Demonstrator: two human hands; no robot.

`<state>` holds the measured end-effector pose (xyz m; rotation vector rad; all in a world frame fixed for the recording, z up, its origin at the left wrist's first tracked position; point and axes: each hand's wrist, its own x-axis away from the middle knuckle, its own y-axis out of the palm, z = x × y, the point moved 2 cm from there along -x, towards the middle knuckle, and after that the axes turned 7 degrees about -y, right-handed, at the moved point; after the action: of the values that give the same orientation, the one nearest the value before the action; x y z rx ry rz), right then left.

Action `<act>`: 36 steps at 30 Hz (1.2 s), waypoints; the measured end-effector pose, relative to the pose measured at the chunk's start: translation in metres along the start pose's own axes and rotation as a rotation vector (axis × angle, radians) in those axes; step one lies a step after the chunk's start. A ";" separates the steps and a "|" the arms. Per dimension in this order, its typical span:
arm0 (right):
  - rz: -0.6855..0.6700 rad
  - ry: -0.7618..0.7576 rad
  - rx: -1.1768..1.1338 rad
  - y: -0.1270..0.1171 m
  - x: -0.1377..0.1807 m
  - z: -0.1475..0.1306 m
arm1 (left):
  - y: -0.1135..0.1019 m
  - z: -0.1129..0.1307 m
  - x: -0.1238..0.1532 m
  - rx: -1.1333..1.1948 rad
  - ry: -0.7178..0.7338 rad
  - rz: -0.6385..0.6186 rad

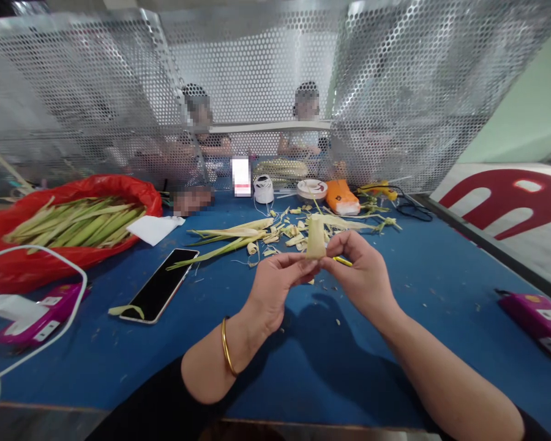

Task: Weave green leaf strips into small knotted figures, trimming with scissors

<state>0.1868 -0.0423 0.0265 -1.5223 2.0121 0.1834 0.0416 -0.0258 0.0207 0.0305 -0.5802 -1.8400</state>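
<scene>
A short, pale green piece of leaf or husk [316, 237] stands upright between my two hands, above the blue table. My left hand [278, 283] pinches its lower edge between thumb and fingers. From the other side, my right hand [359, 274] grips the same lower edge with closed fingertips. Something thin and yellow [343, 261] shows beside my right fingers; what it is I cannot tell. Cut husk scraps [294, 234] and longer strips [229, 240] lie on the table just beyond my hands.
At the left, a red bag [151, 195] holds long green husks, near a black phone [160, 285] and a purple power strip [50, 315]. White thread [263, 190], a tape roll [311, 188] and an orange pack [342, 197] stand before a perforated metal screen [257, 67]. People sit behind it.
</scene>
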 end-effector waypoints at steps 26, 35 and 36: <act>-0.075 -0.563 0.442 0.003 0.007 -0.011 | -0.001 0.001 0.003 0.157 -0.074 0.080; -0.135 -0.250 0.149 0.006 0.003 -0.006 | 0.001 0.002 0.003 0.099 0.007 0.117; -0.132 -0.211 0.125 0.006 0.003 -0.005 | 0.001 0.002 0.003 0.083 0.020 0.127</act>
<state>0.1791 -0.0451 0.0280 -1.4858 1.7208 0.1544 0.0412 -0.0285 0.0237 0.0659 -0.6299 -1.6907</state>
